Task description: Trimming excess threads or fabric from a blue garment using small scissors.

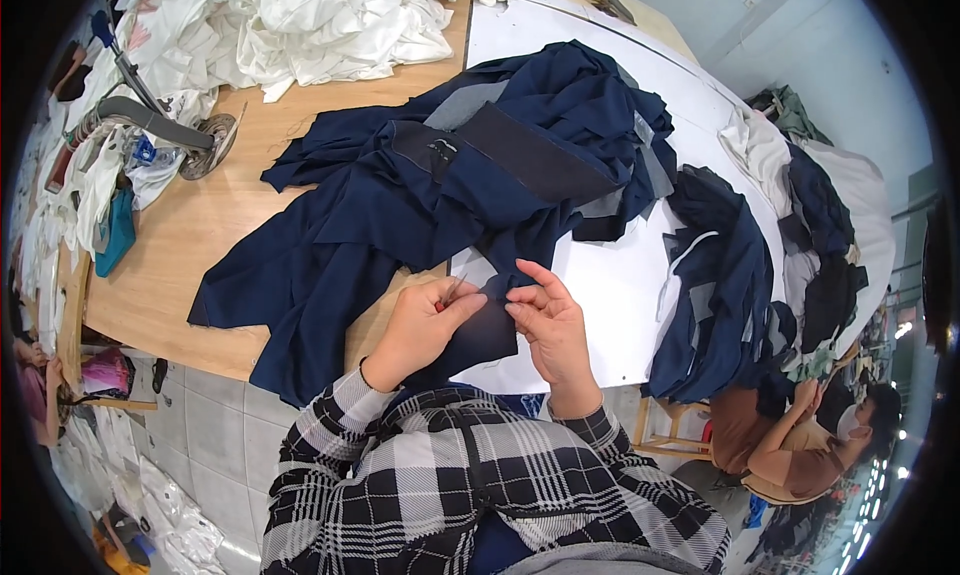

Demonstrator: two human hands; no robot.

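Close in front of me, my left hand (pixel 420 322) is closed round small thread snips (pixel 441 304); a bit of red and a thin metal tip show past its fingers. Its thumb also presses on the edge of a navy cloth piece (pixel 482 343). My right hand (pixel 548 325) pinches the same edge between thumb and fingertips, index finger raised. Below both hands the cloth hangs toward the table edge. Beyond them a large heap of navy garment pieces (pixel 400 215) lies rumpled, with a dark panel (pixel 545 155) on top.
A wooden table (pixel 160 305) with a white sheet (pixel 600 285) bears the heap. White fabric (pixel 330 25) is piled at the far left, near a metal stand (pixel 205 145). More navy garments (pixel 715 285) hang over the right edge. A seated person (pixel 800 450) works at the right.
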